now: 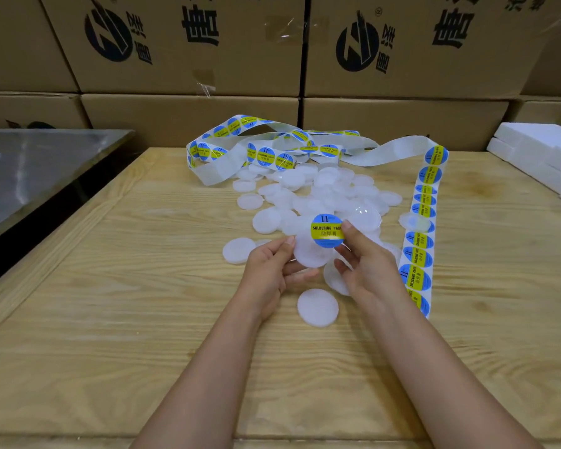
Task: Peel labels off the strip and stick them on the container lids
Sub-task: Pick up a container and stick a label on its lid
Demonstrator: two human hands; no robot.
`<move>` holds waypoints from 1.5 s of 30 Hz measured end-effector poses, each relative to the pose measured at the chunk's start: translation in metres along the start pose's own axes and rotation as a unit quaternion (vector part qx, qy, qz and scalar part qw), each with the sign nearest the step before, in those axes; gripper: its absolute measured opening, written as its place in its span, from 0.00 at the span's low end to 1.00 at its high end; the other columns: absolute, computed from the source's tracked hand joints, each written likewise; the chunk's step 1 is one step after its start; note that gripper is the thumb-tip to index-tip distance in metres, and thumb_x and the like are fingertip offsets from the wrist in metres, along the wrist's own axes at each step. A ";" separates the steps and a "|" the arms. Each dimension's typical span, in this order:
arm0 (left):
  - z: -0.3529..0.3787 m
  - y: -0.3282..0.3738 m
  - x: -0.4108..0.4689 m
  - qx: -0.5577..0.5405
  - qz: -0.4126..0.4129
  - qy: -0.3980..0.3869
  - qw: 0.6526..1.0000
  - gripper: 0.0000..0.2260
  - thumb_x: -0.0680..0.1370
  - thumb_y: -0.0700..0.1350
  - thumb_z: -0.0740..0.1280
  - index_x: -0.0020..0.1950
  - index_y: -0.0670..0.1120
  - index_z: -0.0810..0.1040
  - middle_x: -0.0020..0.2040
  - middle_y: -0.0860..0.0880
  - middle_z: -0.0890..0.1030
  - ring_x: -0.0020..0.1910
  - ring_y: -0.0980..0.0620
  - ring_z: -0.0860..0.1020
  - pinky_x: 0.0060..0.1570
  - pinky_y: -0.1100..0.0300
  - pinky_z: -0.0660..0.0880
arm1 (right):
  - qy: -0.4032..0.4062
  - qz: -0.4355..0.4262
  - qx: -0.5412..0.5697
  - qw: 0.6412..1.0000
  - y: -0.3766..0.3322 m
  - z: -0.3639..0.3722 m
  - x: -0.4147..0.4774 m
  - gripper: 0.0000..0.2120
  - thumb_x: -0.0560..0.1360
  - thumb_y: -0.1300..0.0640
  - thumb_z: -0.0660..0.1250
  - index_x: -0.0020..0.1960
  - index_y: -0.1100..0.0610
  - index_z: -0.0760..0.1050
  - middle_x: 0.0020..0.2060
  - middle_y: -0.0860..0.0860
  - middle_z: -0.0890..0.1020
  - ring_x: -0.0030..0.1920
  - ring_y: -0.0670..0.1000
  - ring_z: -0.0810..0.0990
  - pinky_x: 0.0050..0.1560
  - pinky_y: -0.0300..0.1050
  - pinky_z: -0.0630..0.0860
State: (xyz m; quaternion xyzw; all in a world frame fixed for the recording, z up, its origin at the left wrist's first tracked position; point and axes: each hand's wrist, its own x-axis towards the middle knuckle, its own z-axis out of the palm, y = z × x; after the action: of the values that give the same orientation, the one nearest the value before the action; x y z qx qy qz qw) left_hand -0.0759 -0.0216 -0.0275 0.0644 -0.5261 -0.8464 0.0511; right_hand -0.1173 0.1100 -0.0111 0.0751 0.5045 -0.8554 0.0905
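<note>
My left hand point(274, 272) holds a white round lid point(308, 256) by its edge above the wooden table. My right hand point(363, 264) pinches a round blue-and-yellow label point(326, 230) by its right edge, just over the lid's upper rim. A long white label strip point(418, 251) with more blue-and-yellow labels runs down the right side and loops in a tangle at the back point(263, 153). A heap of white lids point(321, 196) lies in the table's middle. One loose lid point(318, 307) lies below my hands.
Brown cardboard boxes point(188, 43) are stacked along the back. A metal-topped table point(33, 170) stands at the left, apart from the wooden table point(110, 319). White foam blocks point(541, 157) sit at the right edge.
</note>
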 end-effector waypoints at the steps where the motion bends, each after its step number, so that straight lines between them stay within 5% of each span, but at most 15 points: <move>1: 0.000 0.000 0.000 -0.003 0.000 -0.002 1.000 0.11 0.81 0.41 0.58 0.49 0.42 0.80 0.43 0.44 0.85 0.41 0.49 0.84 0.34 0.61 0.79 | -0.008 0.003 0.016 1.000 0.000 -0.001 -0.001 0.03 0.72 0.55 0.70 0.44 0.54 0.80 0.39 0.47 0.83 0.43 0.46 0.79 0.42 0.40 0.73; 11: 0.001 -0.001 -0.001 0.005 0.013 -0.026 1.000 0.10 0.81 0.41 0.58 0.50 0.40 0.79 0.42 0.44 0.85 0.42 0.49 0.84 0.36 0.62 0.79 | -0.061 -0.025 0.022 0.998 0.001 -0.004 -0.009 0.08 0.75 0.65 0.66 0.37 0.66 0.75 0.30 0.53 0.83 0.35 0.48 0.83 0.39 0.36 0.79; 23: 0.003 -0.001 -0.003 -0.012 0.006 -0.036 0.999 0.10 0.81 0.41 0.59 0.51 0.39 0.79 0.43 0.43 0.85 0.42 0.47 0.84 0.36 0.61 0.79 | -0.050 -0.048 -0.001 0.998 0.006 -0.005 -0.007 0.05 0.72 0.65 0.68 0.38 0.64 0.78 0.38 0.56 0.83 0.39 0.50 0.82 0.43 0.37 0.79; 27: 0.004 0.001 -0.003 -0.017 0.001 -0.035 0.999 0.10 0.81 0.41 0.59 0.51 0.39 0.79 0.44 0.42 0.84 0.43 0.46 0.84 0.37 0.61 0.80 | -0.038 -0.059 -0.039 0.997 0.007 -0.005 -0.005 0.04 0.72 0.64 0.69 0.38 0.63 0.78 0.46 0.60 0.81 0.47 0.54 0.81 0.54 0.44 0.77; 35: 0.003 0.001 -0.004 -0.027 -0.001 -0.036 0.999 0.10 0.81 0.41 0.59 0.52 0.39 0.79 0.44 0.41 0.84 0.44 0.45 0.84 0.36 0.60 0.80 | -0.040 -0.081 -0.068 0.994 0.008 -0.006 -0.003 0.10 0.70 0.64 0.71 0.31 0.57 0.80 0.42 0.53 0.82 0.48 0.54 0.80 0.57 0.48 0.75; 45: 0.001 -0.002 -0.004 -0.028 0.018 -0.052 0.998 0.07 0.77 0.40 0.65 0.47 0.44 0.83 0.46 0.42 0.84 0.44 0.46 0.84 0.37 0.62 0.79 | -0.031 -0.129 -0.118 0.984 0.010 -0.007 -0.004 0.06 0.71 0.63 0.71 0.35 0.58 0.80 0.39 0.46 0.82 0.42 0.43 0.81 0.43 0.31 0.75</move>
State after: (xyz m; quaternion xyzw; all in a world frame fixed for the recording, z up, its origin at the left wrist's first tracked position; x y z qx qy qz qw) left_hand -0.0726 -0.0193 -0.0287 0.0093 -0.5055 -0.8618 0.0401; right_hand -0.1106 0.1118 -0.0217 -0.0280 0.6040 -0.7965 0.0031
